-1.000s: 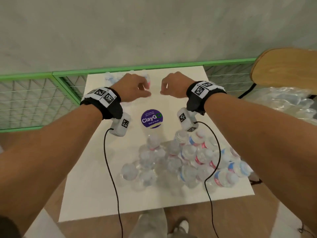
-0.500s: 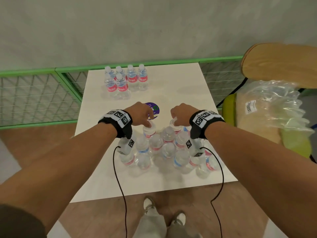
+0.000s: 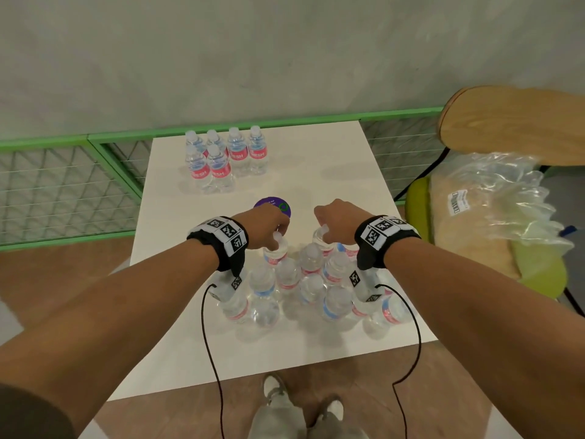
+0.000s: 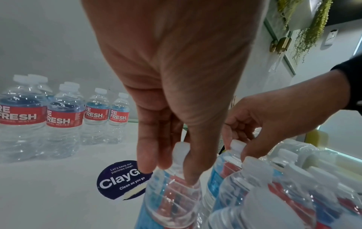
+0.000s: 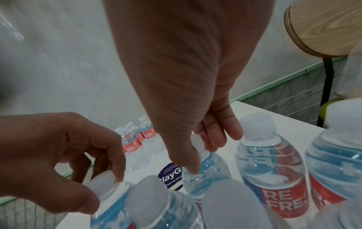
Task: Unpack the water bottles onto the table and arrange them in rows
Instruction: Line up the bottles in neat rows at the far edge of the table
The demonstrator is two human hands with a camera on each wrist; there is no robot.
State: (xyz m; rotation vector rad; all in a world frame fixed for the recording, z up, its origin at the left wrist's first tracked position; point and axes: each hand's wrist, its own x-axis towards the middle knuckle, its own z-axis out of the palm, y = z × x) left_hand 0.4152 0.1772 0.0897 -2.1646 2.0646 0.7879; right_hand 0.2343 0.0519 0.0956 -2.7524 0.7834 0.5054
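Observation:
A loose cluster of clear water bottles (image 3: pixel 304 286) with red and blue labels stands on the near half of the white table (image 3: pixel 177 343). My left hand (image 3: pixel 272 229) grips the neck and white cap of the cluster's far-left bottle (image 4: pixel 172 193), fingers curled round it. My right hand (image 3: pixel 332 223) pinches the cap of the neighbouring far bottle (image 5: pixel 205 164). Both bottles stand upright. Several bottles (image 3: pixel 224 156) stand together in short rows at the table's far left.
A round purple sticker (image 3: pixel 272 205) lies on the table just beyond my hands. Crumpled plastic wrap (image 3: pixel 493 198) sits on a chair with a wooden back (image 3: pixel 512 122) to the right. A green mesh fence (image 3: pixel 63 185) runs behind and left of the table.
Both hands drew back from the far rows to the near cluster and closed on two bottle tops. They have barely shifted in the last half second.

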